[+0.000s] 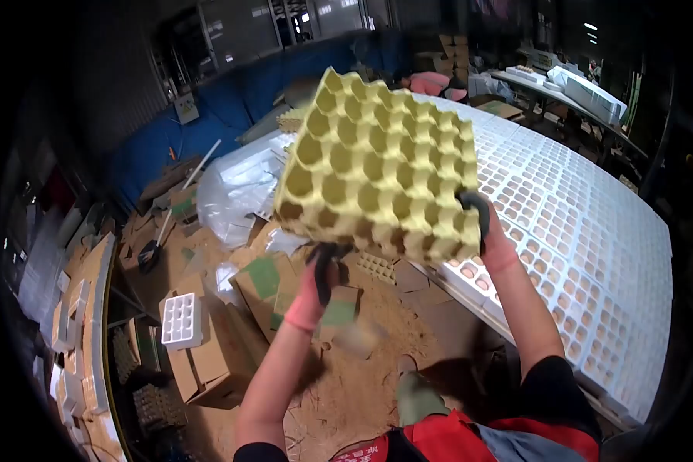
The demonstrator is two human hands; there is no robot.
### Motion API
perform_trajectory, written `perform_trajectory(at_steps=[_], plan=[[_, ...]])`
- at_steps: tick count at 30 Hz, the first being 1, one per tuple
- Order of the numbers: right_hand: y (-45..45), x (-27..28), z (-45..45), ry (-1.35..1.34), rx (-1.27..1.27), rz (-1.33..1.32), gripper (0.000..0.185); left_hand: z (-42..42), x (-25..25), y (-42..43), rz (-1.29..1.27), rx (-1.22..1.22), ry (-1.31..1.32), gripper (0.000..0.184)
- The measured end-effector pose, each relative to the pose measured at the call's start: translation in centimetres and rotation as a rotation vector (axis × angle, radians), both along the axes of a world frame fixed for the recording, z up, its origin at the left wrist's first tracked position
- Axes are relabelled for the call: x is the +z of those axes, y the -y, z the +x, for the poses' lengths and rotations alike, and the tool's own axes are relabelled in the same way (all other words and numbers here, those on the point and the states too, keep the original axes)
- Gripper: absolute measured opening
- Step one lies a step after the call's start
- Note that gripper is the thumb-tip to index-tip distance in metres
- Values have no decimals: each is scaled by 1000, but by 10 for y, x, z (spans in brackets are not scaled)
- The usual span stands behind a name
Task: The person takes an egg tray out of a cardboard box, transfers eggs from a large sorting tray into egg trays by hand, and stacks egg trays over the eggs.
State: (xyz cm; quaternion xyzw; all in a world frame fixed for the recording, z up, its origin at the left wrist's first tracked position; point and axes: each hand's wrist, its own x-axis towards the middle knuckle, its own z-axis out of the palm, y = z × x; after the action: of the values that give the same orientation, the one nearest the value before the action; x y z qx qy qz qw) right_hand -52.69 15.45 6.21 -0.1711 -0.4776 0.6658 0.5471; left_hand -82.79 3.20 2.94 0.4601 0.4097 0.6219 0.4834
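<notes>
A yellow moulded egg tray, its cups bare, is held up tilted in front of me. My left hand, in a pink and dark glove, is closed on the tray's lower left edge from below. At the right edge, my right hand in a matching glove grips the tray with its dark fingers over the rim. The lower edge looks thick, and I cannot tell whether more than one tray is stacked there. Behind my right arm are white foam trays with round, egg-like things in many of their cells.
On the left, a white cell tray lies on a cardboard box. Another flat yellow egg tray is on the floor among cardboard pieces. Clear plastic sheeting is heaped behind. A bent-over person is at the back.
</notes>
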Motion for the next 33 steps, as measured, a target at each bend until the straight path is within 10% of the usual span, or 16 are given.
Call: perform_trajectory(at_steps=[6,9,12,13,15,18,21,23,27,33], plan=[[-309,25,-109,104,81,-281,35,-54,-8,-251,-250,253,282,38],[-406,-31,-146,245,56,-304,39,-80,-88,-283,-274,-13,865,38],[-367,-30,-149,323,-426,-5,51,-51,-108,-235,-332,-19,747,31],[-335,-29,-146,387,-650,158,54,-45,-105,-218,-428,-155,1308,30],[-234,-48,-145,547,-750,311,61,-32,-121,-188,-623,-102,1424,30],[-86,-135,-151,1275,77,703,66,-21,-177,-143,-475,-286,387,31],[-18,-267,-141,1141,226,143,53,-16,-281,-90,-321,-380,-317,32],[11,-347,-142,1091,95,3,49,2,-316,-65,-937,-194,900,31],[-15,-517,-99,752,-307,-838,30,6,-431,-25,-819,-181,538,40],[-118,-611,59,1894,-693,-247,39,-42,-505,40,-921,57,518,40]])
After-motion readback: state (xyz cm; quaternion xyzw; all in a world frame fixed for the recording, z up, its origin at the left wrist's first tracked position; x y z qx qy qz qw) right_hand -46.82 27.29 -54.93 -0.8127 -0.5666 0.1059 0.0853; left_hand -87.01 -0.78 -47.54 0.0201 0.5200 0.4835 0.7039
